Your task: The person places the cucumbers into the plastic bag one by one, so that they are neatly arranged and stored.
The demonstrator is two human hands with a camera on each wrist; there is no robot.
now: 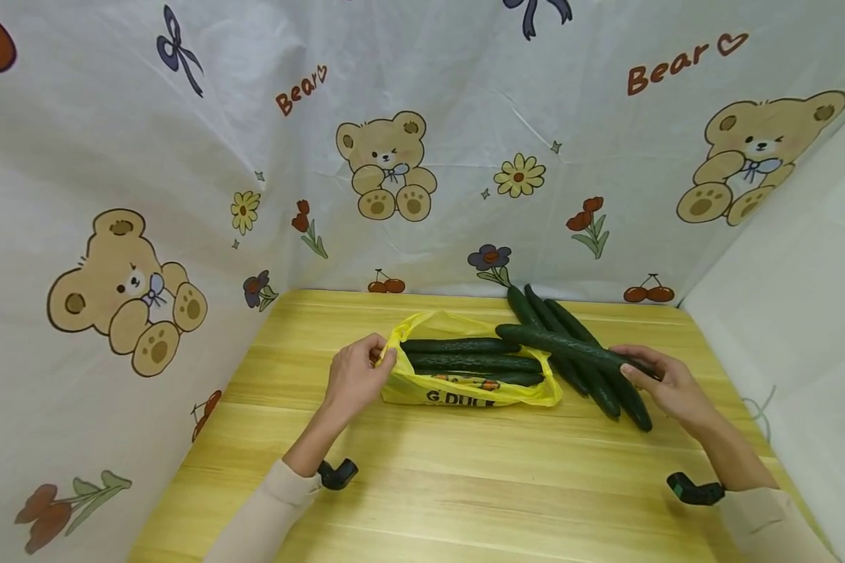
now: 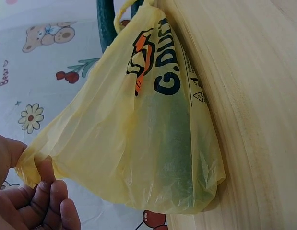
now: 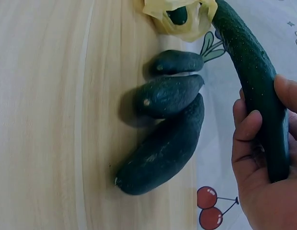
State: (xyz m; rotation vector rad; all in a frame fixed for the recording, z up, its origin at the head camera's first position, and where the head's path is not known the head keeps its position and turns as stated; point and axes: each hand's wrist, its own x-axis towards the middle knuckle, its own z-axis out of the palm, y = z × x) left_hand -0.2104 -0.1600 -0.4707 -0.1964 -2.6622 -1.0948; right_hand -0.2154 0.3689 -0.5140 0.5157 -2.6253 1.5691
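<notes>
A yellow plastic bag [image 1: 458, 393] printed "G.DUCK" lies on the table with its mouth spread and several cucumbers [image 1: 475, 363] inside. My left hand [image 1: 355, 375] pinches the bag's left rim between thumb and fingers; the left wrist view shows the plastic [image 2: 105, 143] pulled taut from that hand [image 2: 35, 191]. In my right hand [image 1: 669, 387] is one cucumber [image 1: 563, 344], gripped near its right end and raised over the others. Its far tip reaches the bag's right side. Below it, three loose cucumbers [image 3: 170, 96] lie side by side on the table.
The wooden table [image 1: 465, 485] runs up to a cloth backdrop [image 1: 458, 258] printed with bears and flowers, at the back and left. A white wall [image 1: 803, 281] stands at the right, with a thin cable [image 1: 764, 410] near the table's right edge.
</notes>
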